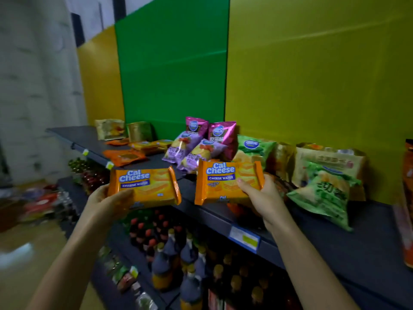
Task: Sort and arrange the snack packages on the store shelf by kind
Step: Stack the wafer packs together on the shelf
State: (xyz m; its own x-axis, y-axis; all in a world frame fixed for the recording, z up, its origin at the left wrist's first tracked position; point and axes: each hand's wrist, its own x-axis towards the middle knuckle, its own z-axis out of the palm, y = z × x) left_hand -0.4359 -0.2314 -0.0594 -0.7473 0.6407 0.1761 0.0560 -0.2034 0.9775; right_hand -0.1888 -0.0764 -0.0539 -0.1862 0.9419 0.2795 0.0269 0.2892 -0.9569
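My left hand [107, 202] grips one orange Cal Cheese wafer pack [145, 189] by its lower left edge, held in the air in front of the shelf. My right hand [261, 195] grips a second Cal Cheese wafer pack [225, 182] by its right side, just above the dark top shelf [335, 238]. On the shelf behind lie purple chip bags [190, 151], pink bags [221, 133], green bags [324, 193], more orange wafer packs [145, 145] at the left and beige bags [330, 162] at the right.
Two gold-green bags [125, 130] stand at the shelf's far left against the yellow and green back panels. Below, lower shelves hold several bottles [169, 253] with dark and orange liquid. A price tag [244, 238] sits on the shelf's front edge. An orange item [409, 175] shows at the right border.
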